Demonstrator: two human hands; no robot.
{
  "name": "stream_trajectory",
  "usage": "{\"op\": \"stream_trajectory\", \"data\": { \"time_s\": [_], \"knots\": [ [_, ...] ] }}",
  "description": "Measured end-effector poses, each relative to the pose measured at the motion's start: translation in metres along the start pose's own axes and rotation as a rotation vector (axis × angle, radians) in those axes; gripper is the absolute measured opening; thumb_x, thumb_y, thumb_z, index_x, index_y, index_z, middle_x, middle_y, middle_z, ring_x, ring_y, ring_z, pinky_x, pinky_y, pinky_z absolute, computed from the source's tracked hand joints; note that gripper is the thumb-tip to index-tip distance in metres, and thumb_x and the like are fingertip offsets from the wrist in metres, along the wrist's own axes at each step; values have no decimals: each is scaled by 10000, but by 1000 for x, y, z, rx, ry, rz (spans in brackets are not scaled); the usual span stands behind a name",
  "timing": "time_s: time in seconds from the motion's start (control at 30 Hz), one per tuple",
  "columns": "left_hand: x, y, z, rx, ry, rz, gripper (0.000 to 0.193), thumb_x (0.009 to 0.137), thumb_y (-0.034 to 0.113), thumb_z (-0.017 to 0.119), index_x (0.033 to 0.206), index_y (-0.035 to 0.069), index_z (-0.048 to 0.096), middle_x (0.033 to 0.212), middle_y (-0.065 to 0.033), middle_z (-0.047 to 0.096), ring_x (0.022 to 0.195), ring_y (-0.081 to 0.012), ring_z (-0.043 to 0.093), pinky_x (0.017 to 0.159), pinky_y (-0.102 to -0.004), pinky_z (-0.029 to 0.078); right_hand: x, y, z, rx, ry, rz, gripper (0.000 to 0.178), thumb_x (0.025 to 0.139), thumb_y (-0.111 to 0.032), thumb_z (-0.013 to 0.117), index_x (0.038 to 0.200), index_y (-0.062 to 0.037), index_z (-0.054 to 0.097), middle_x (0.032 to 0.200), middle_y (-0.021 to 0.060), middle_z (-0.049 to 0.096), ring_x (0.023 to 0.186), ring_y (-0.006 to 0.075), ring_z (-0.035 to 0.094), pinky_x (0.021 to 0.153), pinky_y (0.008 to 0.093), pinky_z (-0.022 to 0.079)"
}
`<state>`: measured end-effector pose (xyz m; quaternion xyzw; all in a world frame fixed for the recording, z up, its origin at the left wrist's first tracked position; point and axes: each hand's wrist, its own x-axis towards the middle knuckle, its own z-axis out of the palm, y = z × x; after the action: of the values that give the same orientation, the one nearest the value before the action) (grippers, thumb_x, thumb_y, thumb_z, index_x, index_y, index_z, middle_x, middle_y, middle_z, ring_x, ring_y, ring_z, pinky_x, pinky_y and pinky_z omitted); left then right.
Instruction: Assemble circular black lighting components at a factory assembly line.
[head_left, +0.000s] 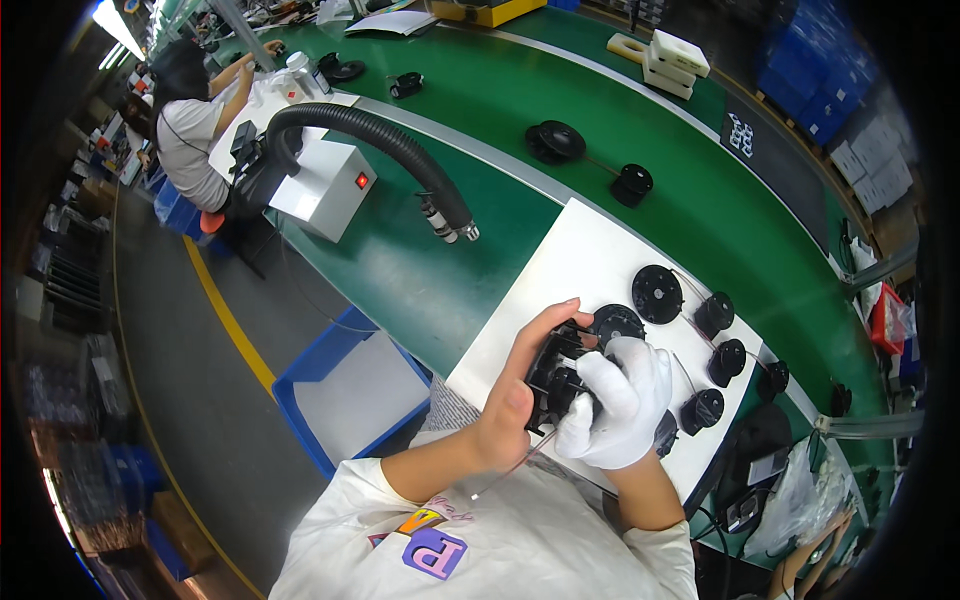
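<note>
My left hand (506, 410), bare, grips a black plastic housing (543, 385) from its left side, thumb and fingers apart around it. A thin cable (515, 465) with a small white connector hangs from the housing toward my shirt. My right hand (625, 400), in a white glove, has its fingers bent onto the housing's right side, around a dark round part (570, 385). The fingers hide much of that part. Just beyond my hands, a black round disc (617, 322) lies on the white board (540, 265), partly covered by the glove.
Another black disc (657, 294) and several wired black cylinders (714, 314) lie on the board's right side. A grey box (330, 190) with a black flexible hose (400, 150) stands at the left. A blue bin (325, 440) sits below the bench. A co-worker (190, 130) sits far left.
</note>
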<state>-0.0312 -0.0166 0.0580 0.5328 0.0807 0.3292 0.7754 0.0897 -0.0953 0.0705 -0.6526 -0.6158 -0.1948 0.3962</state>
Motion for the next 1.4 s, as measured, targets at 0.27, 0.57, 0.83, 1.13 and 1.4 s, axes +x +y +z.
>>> {"op": "stream_trajectory", "data": {
  "time_s": [0.27,0.57,0.83,1.13,1.4],
  "knots": [
    [-4,1,-6,59,-51,-14,973,922,776,347,1525,17,255,1471,-186,379,1310,-289,441,1124,-452,336,-2,-3,2,11,18,-4,335,732,-353,582,986,-146,650,851,126,530,654,266,516,603,407,372],
    [-5,-10,-13,134,-86,86,908,956,724,344,1519,15,259,1473,-207,358,1313,-325,430,1121,-460,331,-5,-5,4,46,2,24,361,769,-341,580,1082,-163,602,878,140,531,651,271,511,608,409,359],
    [-6,-17,-15,205,-135,204,877,967,702,359,1513,22,268,1472,-225,331,1315,-334,418,1115,-467,327,-8,-10,-2,56,35,16,375,800,-341,573,1135,-171,582,879,133,532,632,269,502,595,413,347],
    [-10,-20,-7,148,-160,81,873,986,621,411,1489,-61,204,1478,-236,309,1360,-326,358,1144,-415,262,3,5,0,186,-138,-64,464,918,-352,447,1249,-56,579,1368,267,452,1228,494,465,1016,551,376],
    [-1,-32,-7,138,-200,-43,928,940,538,542,1531,-63,154,1494,-232,348,1400,-307,364,1151,-389,275,-31,12,31,230,73,82,570,976,-230,313,1437,101,364,1390,328,483,1326,561,413,1127,605,316]
  ]
}}
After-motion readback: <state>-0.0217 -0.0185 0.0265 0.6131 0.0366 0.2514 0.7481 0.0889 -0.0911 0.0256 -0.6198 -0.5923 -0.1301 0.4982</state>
